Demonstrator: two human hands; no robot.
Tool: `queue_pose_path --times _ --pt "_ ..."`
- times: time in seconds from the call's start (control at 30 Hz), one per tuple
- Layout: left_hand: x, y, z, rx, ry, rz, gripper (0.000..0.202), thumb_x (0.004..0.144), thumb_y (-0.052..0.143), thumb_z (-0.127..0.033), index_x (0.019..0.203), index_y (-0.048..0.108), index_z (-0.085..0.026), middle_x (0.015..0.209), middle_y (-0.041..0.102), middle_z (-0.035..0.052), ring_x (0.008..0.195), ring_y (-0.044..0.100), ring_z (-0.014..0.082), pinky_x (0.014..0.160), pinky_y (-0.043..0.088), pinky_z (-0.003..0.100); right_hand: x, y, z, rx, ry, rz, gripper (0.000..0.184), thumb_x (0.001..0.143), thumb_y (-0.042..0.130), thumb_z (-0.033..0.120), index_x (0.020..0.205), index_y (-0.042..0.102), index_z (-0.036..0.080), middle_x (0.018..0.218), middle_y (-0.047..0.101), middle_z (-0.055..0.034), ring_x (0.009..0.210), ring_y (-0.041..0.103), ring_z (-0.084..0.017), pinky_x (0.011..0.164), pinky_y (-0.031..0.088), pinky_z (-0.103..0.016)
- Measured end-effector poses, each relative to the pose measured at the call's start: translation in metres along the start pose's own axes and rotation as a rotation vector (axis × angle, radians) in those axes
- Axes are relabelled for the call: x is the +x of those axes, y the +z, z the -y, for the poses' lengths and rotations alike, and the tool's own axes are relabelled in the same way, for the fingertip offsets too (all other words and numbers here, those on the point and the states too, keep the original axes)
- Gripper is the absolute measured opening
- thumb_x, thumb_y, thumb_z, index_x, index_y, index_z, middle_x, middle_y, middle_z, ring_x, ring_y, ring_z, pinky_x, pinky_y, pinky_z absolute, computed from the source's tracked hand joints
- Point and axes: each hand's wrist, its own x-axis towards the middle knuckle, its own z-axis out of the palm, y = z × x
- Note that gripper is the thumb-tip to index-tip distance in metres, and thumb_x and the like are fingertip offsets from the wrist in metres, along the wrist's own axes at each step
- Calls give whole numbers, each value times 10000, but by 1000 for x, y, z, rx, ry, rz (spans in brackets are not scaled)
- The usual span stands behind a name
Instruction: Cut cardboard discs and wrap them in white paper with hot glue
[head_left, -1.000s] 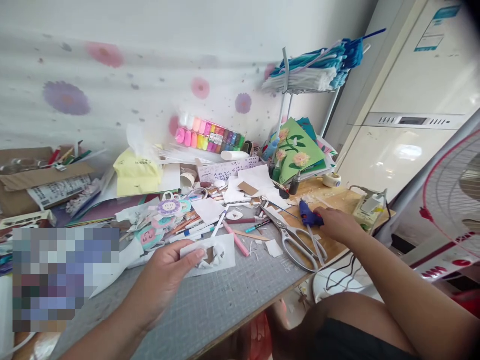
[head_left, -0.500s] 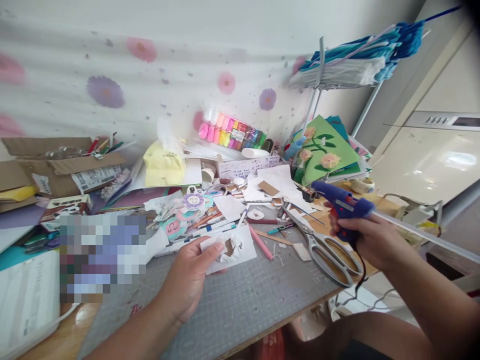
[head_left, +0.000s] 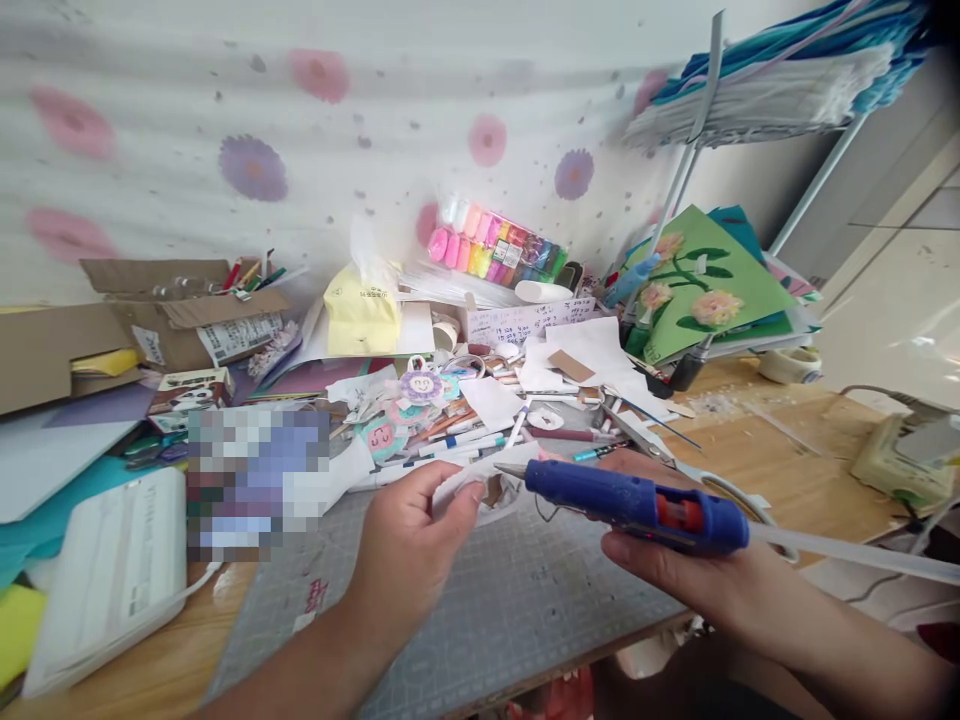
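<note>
Above the grey cutting mat [head_left: 525, 590], my left hand [head_left: 420, 540] pinches a white paper piece [head_left: 480, 482] between thumb and fingers. Folded paper edges and a bit of brown show at its middle. My right hand [head_left: 675, 570] is wrapped round a blue hot glue gun [head_left: 630, 500], turned on its side, with a long clear glue stick [head_left: 847, 550] out of its back end. The metal nozzle [head_left: 510, 469] points left, at the upper edge of the paper; whether it touches I cannot tell. Large scissors [head_left: 716, 480] lie partly hidden behind the gun.
Pens, paper scraps and cut-outs [head_left: 424, 385] crowd the back of the mat. A yellow tissue pack [head_left: 362, 315], a clay set [head_left: 499, 245] and a cardboard box [head_left: 195, 325] stand behind. Green flower card [head_left: 705, 280] leans at the right; a white case [head_left: 120, 570] lies left.
My right hand has brought the glue gun left and turned it, so its nozzle is at the paper. My left hand has tilted the paper. The view has shifted to the right.
</note>
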Motion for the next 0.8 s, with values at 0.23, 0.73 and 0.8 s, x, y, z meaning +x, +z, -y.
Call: queue_pose_path --times 0.23,0.73,0.8 --pt "-1 1 -2 20 6 -4 197 767 602 -336 705 698 -176 593 587 -19 568 475 139 526 358 221 1 6 2 -64 -20 13 173 862 573 317 702 566 252 809 613 -49 890 590 -256 764 504 -372" --pt "-1 1 -1 3 -11 12 200 760 605 -335 665 670 -172 572 556 -28 546 449 126 506 341 216 -6 2 -2 -224 -37 -31 100 872 536 311 798 574 255 898 602 -54 842 586 -224 742 484 -355" --pt "-1 1 -2 -2 -8 8 192 755 608 -328 665 675 -173 564 559 -30 534 446 124 496 335 217 -6 2 -4 -202 -33 -47 91 866 538 310 800 580 262 883 596 -48 816 584 -220 719 477 -351"
